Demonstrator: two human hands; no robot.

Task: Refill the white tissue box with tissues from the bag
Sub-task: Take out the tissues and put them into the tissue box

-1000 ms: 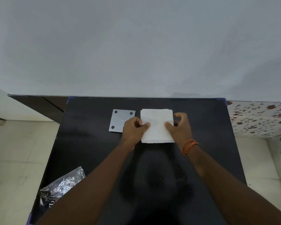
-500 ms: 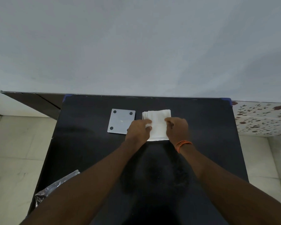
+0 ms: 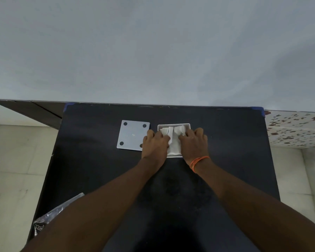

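Note:
The white tissue box (image 3: pixel 173 124) stands open at the middle of the black table (image 3: pixel 235 151), toward its far edge. A stack of white tissues (image 3: pixel 174 142) sits in the box, bent upward along the middle. My left hand (image 3: pixel 155 142) grips the stack's left side and my right hand (image 3: pixel 194 143) grips its right side, both pressed down over the box. The box's flat white lid (image 3: pixel 133 135), with dark round feet at its corners, lies just left of the box. The clear plastic bag (image 3: pixel 49 219) shows at the table's near left corner, partly hidden by my left forearm.
A grey wall rises right behind the table. Pale floor tiles lie to the left and a speckled tiled surface (image 3: pixel 295 128) to the right. Blue tape marks the table's far corners.
The flat stack of tissues has been squeezed inward by both hands and pushed down into the box, whose rim now shows around it. The view has shifted slightly.

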